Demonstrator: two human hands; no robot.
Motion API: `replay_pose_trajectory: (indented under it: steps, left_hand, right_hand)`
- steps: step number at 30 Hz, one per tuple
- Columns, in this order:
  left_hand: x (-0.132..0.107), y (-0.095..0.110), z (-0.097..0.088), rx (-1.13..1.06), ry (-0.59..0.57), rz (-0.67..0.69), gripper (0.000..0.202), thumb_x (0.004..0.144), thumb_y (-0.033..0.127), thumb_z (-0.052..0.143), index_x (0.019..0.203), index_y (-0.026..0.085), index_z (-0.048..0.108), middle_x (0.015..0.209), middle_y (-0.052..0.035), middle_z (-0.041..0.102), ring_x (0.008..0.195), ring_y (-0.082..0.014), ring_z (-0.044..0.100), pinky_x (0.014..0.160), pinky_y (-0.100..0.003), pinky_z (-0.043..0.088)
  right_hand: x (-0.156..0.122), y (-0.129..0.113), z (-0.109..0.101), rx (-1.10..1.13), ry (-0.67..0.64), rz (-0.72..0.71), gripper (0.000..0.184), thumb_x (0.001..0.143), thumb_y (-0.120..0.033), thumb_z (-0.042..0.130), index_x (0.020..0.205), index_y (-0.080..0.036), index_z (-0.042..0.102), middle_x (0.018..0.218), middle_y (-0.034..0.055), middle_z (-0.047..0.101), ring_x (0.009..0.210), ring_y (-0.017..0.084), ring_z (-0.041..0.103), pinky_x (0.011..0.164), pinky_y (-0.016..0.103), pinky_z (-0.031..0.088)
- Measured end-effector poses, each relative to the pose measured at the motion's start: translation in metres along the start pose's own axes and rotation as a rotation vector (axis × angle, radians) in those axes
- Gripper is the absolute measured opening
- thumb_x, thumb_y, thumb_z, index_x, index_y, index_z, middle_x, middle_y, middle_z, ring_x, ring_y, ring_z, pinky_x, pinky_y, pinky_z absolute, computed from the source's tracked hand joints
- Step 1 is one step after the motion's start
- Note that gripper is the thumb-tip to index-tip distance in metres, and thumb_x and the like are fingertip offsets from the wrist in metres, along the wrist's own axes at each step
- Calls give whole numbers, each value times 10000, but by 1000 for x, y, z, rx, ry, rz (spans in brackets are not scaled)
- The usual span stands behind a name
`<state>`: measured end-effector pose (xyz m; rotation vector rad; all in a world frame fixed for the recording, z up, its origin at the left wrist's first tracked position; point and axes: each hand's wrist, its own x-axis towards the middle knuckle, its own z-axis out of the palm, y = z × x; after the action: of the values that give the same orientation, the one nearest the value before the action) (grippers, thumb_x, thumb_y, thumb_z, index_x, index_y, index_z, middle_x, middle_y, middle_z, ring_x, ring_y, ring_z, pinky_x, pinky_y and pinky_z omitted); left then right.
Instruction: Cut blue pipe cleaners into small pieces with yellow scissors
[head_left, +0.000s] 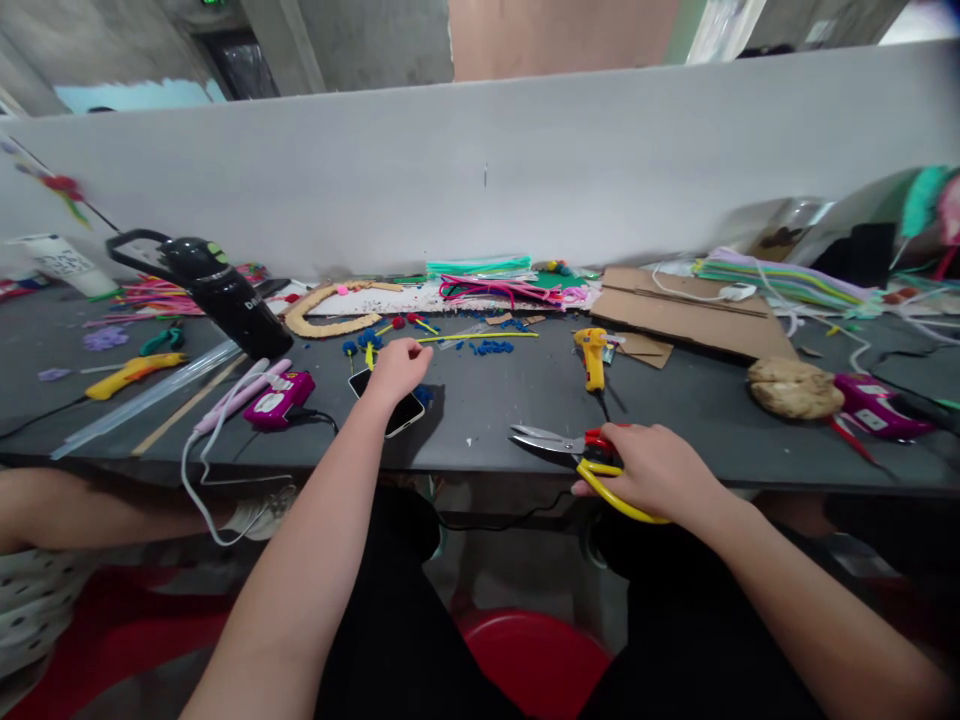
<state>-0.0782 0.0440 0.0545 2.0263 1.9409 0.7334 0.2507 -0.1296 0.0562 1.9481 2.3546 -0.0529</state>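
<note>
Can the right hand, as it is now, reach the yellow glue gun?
Probably yes: the yellow glue gun lies just beyond the right hand, with only its cord between; but that hand holds scissors.

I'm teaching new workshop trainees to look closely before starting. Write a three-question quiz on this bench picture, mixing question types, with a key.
1. Which hand holds the scissors?
2. True or false: the black bottle is to the left of the scissors.
3. Seen from the head camera, the left forearm crosses in front of which thing?
A. a sheet of cardboard
B. a phone
C. a bundle of pipe cleaners

Key: 1. The right hand. 2. True. 3. B.
</note>
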Motion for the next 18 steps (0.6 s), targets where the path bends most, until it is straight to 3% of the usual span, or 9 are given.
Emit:
replay_pose_trajectory:
  steps: [3, 6, 8, 12, 18]
  left_hand:
    - [2, 11, 14, -41, -96, 185, 244, 825, 386, 530, 777, 179, 648, 764, -44, 689, 694, -172, 593, 649, -253, 407]
    - [8, 24, 30, -97, -174, 305, 235, 845, 358, 525, 886, 178, 670, 871, -51, 713, 767, -176, 630, 691, -250, 448]
    - [16, 31, 40, -35, -190, 320, 286, 887, 372, 477, 927, 177, 683, 913, -62, 720, 803, -186, 640, 722, -261, 465]
    - [36, 37, 56, 93, -181, 278, 272, 860, 214, 493, 1049, 172, 683, 1012, -93, 706, 910, -201, 643, 809, -269, 476]
    - [55, 37, 73, 189, -217, 232, 308, 827, 240, 580, 1114, 207, 685, 1125, -107, 639, 976, -214, 637, 857, -275, 480]
  right_hand:
    - [-3, 3, 0, 14, -5, 42, 633, 693, -822, 510, 833, -214, 613, 848, 107, 711, 748, 294, 650, 618, 339, 352]
    - [-1, 5, 0, 53, 83, 81, 554, 757, -739, 526, 876, -205, 615, 860, 111, 707, 788, 287, 650, 638, 335, 364]
    - [3, 5, 0, 123, 117, 119, 464, 809, -650, 521, 915, -206, 599, 871, 102, 704, 788, 270, 651, 617, 320, 358]
    - [13, 3, 0, 263, 94, 139, 262, 821, -461, 552, 894, -210, 561, 872, 81, 689, 775, 233, 641, 600, 297, 347]
    - [24, -3, -9, 289, 59, 168, 357, 790, -579, 544, 781, -223, 517, 807, 62, 662, 711, 226, 609, 537, 284, 284]
